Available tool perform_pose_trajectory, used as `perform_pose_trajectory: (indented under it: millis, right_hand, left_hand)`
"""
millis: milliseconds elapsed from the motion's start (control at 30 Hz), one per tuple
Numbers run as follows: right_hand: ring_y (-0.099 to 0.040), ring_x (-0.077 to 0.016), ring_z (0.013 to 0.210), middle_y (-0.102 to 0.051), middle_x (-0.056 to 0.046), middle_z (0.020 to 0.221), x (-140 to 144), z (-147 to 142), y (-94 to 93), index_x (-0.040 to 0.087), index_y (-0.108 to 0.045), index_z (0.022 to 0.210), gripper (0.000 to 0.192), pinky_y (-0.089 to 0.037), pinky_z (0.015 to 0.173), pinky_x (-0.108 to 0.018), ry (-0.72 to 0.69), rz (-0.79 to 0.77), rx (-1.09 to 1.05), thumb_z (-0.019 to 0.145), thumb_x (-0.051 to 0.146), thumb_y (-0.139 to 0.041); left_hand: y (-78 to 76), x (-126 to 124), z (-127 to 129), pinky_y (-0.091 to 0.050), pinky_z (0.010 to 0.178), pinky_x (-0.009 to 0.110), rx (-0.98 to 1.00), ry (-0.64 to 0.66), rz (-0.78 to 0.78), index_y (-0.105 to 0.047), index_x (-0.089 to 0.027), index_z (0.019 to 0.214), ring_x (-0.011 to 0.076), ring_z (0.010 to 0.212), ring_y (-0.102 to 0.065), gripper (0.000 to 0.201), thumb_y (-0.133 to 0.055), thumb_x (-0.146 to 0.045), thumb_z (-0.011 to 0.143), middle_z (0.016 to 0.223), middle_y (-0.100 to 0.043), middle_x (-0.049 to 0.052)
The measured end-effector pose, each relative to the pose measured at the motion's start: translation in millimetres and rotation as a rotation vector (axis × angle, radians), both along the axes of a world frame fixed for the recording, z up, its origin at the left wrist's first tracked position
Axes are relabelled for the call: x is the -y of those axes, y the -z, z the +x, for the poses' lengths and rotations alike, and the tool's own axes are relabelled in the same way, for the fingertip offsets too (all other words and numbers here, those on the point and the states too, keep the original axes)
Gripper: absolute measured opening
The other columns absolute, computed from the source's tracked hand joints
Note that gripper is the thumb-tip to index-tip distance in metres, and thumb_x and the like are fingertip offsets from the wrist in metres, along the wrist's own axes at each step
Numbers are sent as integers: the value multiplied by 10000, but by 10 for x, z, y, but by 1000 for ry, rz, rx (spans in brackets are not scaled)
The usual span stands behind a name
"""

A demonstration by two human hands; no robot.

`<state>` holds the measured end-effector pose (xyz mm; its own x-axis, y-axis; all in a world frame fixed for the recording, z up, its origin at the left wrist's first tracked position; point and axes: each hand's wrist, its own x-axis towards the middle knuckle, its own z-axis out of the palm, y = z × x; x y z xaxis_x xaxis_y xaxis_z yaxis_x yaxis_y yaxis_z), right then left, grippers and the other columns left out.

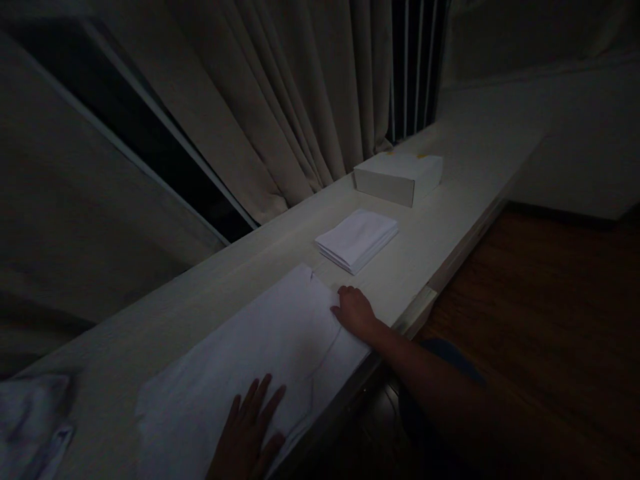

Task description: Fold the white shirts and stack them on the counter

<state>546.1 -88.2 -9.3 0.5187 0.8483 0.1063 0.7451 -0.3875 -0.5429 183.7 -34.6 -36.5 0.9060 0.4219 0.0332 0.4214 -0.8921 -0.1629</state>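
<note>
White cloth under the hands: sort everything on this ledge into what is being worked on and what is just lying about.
In hand:
- large flat white cloth, spread on the ledge
- left hand, flat on it
- right hand, pressing its far edge

Lying about:
- small folded white cloth stack
- closed white cardboard box
- crumpled white cloth
- beige curtain

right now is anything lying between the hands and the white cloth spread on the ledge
Nothing visible does: the left hand and the right hand both rest flat, directly on the spread white cloth.
</note>
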Motion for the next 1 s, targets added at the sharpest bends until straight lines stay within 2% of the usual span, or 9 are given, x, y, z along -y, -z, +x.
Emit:
perform_pose_trajectory:
  millis: [167,333,400,533,633,733,867,1000]
  right_hand:
    - [-600,-296,1018,-649,-185,1080,-100,2,25,113,-595,1105,319,-451,851,-380,22,-84,-97,833,273,-637]
    - [-621,-212,980,-675,-99,1050,-166,-36,23,153,-604,1109,298,-448,863,-313,36,119,-242,812,162,-630]
    - [-637,-183,888,-686,-69,972,-188,-50,18,156,-621,1075,299,-467,811,-287,95,207,-372,783,178,-677]
    - [-611,-140,656,-663,-19,781,-224,-51,22,151,-642,966,325,-489,652,-261,289,283,-752,678,204,-783]
    - [-583,-126,555,-635,-2,692,-225,-65,39,145,-618,962,302,-486,559,-249,373,330,-1025,695,181,-755]
    - [-607,-134,559,-637,-11,690,-207,-102,50,140,-598,953,208,-504,541,-251,356,343,-1118,761,171,-673]
    - [-648,-161,625,-657,-35,693,-195,-150,41,153,-596,782,31,-522,561,-255,267,304,-1163,772,153,-626]
    - [-656,-178,651,-660,-38,641,-209,-145,47,166,-604,703,102,-512,576,-253,170,221,-1101,799,199,-602]
  left_hand:
    - [1,34,15,-229,1168,550,-7,-23,-52,-141,-362,1505,266,1457,-191,668,-437,-391,908,1599,-163,18]
    - [-35,65,30,-218,1164,570,-16,-29,-82,-140,-348,1508,285,1461,-168,663,-432,-395,915,1604,-136,30]
    - [-56,78,38,-224,1160,575,-16,-31,-88,-139,-352,1507,287,1462,-163,662,-433,-407,916,1606,-125,26]
    - [-92,93,36,-228,1160,576,-21,-41,-97,-137,-356,1505,286,1464,-152,658,-426,-429,919,1610,-106,20]
    - [-98,94,26,-218,1168,573,-25,-47,-104,-133,-361,1505,280,1466,-142,655,-420,-434,920,1610,-103,13]
    - [-91,89,19,-223,1167,575,-17,-44,-101,-134,-364,1505,279,1466,-145,655,-421,-431,920,1609,-104,11]
    - [-76,78,22,-233,1164,573,-19,-34,-80,-139,-349,1507,281,1466,-145,657,-422,-438,920,1610,-105,20]
    - [-42,62,18,-236,1164,568,-9,-23,-52,-164,-345,1504,279,1465,-155,648,-431,-432,919,1609,-123,18]
